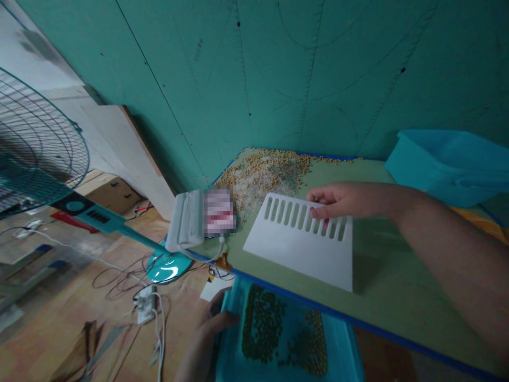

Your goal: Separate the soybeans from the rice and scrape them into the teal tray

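My right hand [330, 201] pinches a flat white slotted scraper [298, 258] by its row of slots, over the green tabletop. At the table's near edge, my left hand [217, 321] grips the left rim of a blue tub [356, 353], thumb over the rim. Inside the tub lie dark green beans [262, 323] on the left and yellowish beans [317, 345] on the right. Beyond the scraper, a heap of yellow beans [274, 165] mixed with whitish translucent grains [254, 188] spreads toward the wall.
A blue bin [445, 164] stands at the table's back right. On the left table corner sit a white device [185, 220] and a pixelated screen [219, 212] with a cable. A standing fan [91, 212], power strip [146, 305] and loose wires occupy the floor. The green wall [278, 69] bounds the back.
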The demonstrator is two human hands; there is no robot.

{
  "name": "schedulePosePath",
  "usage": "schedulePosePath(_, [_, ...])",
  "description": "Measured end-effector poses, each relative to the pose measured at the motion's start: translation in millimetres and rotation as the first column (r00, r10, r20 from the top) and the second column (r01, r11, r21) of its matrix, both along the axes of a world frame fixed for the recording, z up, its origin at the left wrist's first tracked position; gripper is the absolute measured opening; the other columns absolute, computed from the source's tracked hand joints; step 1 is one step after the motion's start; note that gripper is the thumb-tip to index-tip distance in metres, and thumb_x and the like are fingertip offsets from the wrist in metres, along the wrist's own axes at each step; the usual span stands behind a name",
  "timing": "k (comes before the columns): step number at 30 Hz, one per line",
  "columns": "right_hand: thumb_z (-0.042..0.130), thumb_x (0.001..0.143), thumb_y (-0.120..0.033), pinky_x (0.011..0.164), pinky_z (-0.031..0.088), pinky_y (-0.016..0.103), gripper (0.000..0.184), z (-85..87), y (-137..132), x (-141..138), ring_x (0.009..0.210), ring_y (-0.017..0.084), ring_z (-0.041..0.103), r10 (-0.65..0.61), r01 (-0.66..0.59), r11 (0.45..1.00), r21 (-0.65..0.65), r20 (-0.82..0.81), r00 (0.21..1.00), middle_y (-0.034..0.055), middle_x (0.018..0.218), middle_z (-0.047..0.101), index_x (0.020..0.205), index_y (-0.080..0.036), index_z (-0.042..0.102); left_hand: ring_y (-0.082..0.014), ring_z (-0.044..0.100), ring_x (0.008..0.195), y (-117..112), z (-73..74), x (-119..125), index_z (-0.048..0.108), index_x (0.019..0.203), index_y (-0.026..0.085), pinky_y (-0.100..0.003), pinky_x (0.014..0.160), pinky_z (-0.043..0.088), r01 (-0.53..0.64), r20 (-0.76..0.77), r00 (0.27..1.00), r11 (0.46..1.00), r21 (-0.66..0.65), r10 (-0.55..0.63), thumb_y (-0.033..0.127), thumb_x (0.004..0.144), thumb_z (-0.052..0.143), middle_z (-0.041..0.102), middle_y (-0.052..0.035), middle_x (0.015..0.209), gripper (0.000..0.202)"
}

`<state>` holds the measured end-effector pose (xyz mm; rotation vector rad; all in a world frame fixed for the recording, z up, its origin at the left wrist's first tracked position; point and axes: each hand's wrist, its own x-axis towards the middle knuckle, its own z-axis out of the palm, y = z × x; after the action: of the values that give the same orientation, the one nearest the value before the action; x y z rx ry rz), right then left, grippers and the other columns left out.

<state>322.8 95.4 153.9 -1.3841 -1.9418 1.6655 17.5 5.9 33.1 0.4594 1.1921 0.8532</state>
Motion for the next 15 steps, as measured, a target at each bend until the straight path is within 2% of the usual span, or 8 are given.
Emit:
schedulePosePath(3, [0.058, 0.074, -0.040, 0.057, 0.044, 0.025, 0.023, 19.3, -4, 21, 0.062, 0.011, 0.058, -0.186, 0.181, 0.972, 0.147, 0.025, 0.982, -0.0014, 0.074, 0.061, 0.081, -0.019, 0.052, -0.0165, 0.062, 0.052, 0, -0.6, 0, 0.070, 0.069, 0.024, -0.022, 0.048, 0.043, -0.008, 0.035, 0.999, 1.000, -0.007, 0.008, 0.005, 0.042, 0.061, 0.066, 0.0063, 0.048, 0.034])
schedulePosePath(7, [0.047, 0.082, -0.031, 0.062, 0.041, 0.029, 0.017, 36.4, -7, 45, 0.067, 0.011, 0.060, -0.460, 0.401, 0.844, 0.357, 0.098, 0.882, 0.0030, 0.082, 0.065, 0.088, -0.017, 0.052, -0.0143, 0.056, 0.044, 2, -7.7, -3, 0.071, 0.065, 0.022, -0.022, 0.047, 0.042, -0.008, 0.020, 1.000, 0.999, 0.037, 0.007, 0.004, 0.041, 0.062, 0.064, 0.0056, 0.044, 0.031])
schedulePosePath(10, [0.046, 0.083, -0.028, 0.061, 0.041, 0.030, 0.014, 37.9, -5, 58, 0.068, 0.013, 0.061, -0.564, 0.440, 0.754, 0.489, 0.138, 0.814, 0.0054, 0.081, 0.066, 0.087, -0.017, 0.052, -0.0135, 0.054, 0.042, 4, -15.2, -5, 0.070, 0.060, 0.021, -0.021, 0.044, 0.040, -0.005, 0.015, 1.000, 0.997, 0.072, 0.004, 0.004, 0.040, 0.062, 0.063, 0.0055, 0.042, 0.028])
schedulePosePath(12, [0.048, 0.082, -0.029, 0.057, 0.043, 0.029, 0.012, 35.5, -2, 65, 0.065, 0.016, 0.062, -0.589, 0.432, 0.714, 0.551, 0.140, 0.796, 0.0052, 0.077, 0.066, 0.084, -0.018, 0.053, -0.0154, 0.058, 0.048, 5, -17.8, -7, 0.070, 0.055, 0.021, -0.024, 0.050, 0.044, 0.002, 0.032, 0.999, 0.998, 0.069, -0.004, 0.004, 0.037, 0.061, 0.066, 0.0051, 0.047, 0.026])
schedulePosePath(15, [0.049, 0.080, -0.031, 0.049, 0.042, 0.028, 0.011, 31.6, 3, 69, 0.058, 0.017, 0.061, -0.617, 0.415, 0.666, 0.620, 0.145, 0.774, 0.0032, 0.069, 0.065, 0.080, -0.022, 0.053, -0.0173, 0.060, 0.053, 4, -15.1, -8, 0.070, 0.059, 0.020, -0.025, 0.054, 0.046, 0.037, 0.010, 0.999, 0.996, 0.084, -0.038, 0.004, 0.041, 0.063, 0.067, 0.0047, 0.049, 0.025])
